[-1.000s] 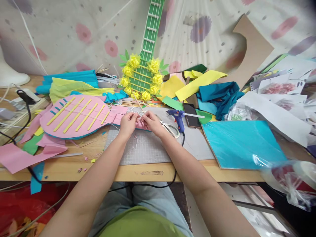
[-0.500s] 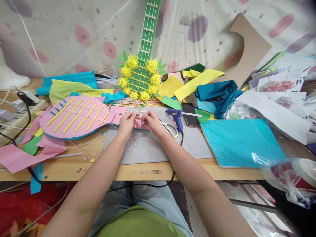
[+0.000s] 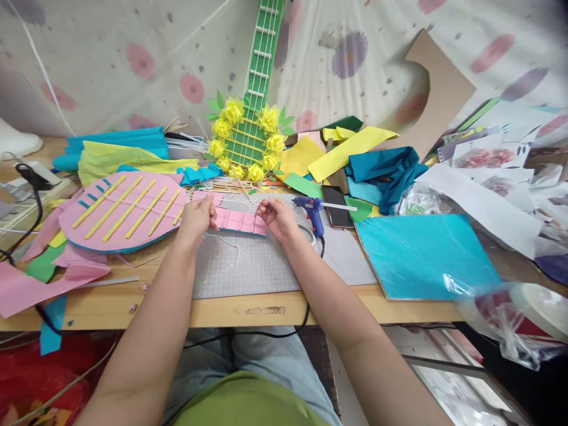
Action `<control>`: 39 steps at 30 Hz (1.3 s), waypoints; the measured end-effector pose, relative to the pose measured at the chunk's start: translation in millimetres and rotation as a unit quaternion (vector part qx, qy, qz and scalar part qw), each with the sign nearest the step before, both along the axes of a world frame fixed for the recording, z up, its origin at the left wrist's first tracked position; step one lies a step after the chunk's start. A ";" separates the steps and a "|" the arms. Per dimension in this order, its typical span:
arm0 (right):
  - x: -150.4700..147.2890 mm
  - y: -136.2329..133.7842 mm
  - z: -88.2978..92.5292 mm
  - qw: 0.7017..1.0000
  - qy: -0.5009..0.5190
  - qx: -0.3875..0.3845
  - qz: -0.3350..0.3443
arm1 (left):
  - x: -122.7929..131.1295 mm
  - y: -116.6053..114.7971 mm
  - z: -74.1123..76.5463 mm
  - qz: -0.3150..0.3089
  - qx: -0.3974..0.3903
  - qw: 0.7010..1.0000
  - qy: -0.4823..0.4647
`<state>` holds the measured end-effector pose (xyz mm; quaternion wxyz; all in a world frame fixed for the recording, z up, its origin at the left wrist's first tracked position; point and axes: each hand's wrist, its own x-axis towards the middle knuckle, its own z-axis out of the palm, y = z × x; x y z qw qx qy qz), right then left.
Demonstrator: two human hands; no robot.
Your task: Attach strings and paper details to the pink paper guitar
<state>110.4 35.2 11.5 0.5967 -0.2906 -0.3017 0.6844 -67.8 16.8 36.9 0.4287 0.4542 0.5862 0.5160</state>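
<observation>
A pink paper guitar (image 3: 146, 216) lies face up, with yellow strips and a thin white string across its rounded body and a ridged pink neck (image 3: 237, 221) pointing right. My left hand (image 3: 199, 218) is closed over the joint of body and neck, its fingers pinched on the white string (image 3: 237, 251), whose loose end trails onto the grey cutting mat (image 3: 248, 269). At the neck's far end my right hand (image 3: 279, 220) has thumb and forefinger pinched, and a faint white strand leads to them. Most of the strand between my hands is too thin to follow.
Beside my right hand lie a blue glue gun (image 3: 314, 214), scissors (image 3: 307, 234) and a phone (image 3: 337, 206). A green guitar with yellow paper flowers (image 3: 255, 142) leans at the back. A blue board (image 3: 430, 254) rests to the right, pink paper scraps (image 3: 53, 284) to the left.
My hands were together over the neck and are now apart. The left hand has moved left toward the guitar's body; the right stays near the neck's end. The view has shifted slightly.
</observation>
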 end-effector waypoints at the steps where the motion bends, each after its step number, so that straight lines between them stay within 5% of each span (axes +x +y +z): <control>1: 0.4 0.0 0.2 1.000 -0.001 -0.001 0.002 | 3.2 -1.8 -0.2 -0.011 0.001 1.000 0.009; 7: 0.7 -1.0 0.8 0.999 0.031 -0.038 0.017 | 32.1 -12.0 -15.4 -0.143 0.025 0.987 0.063; 16: 1.9 -0.6 -2.7 0.988 0.085 -0.120 0.056 | 34.7 -13.9 -25.9 -0.068 0.034 0.989 0.127; 23: 1.5 -5.4 3.6 0.983 0.114 -0.130 0.066 | 37.4 -14.0 -32.3 -0.090 0.023 0.993 0.076; 33: 2.0 -5.0 2.0 0.980 0.127 -0.124 0.092 | 39.6 -15.0 -29.9 0.011 0.070 0.994 0.086; 39: 2.7 -4.4 0.2 0.979 0.129 -0.127 0.091 | 42.9 -15.0 -28.2 -0.052 0.047 0.997 0.022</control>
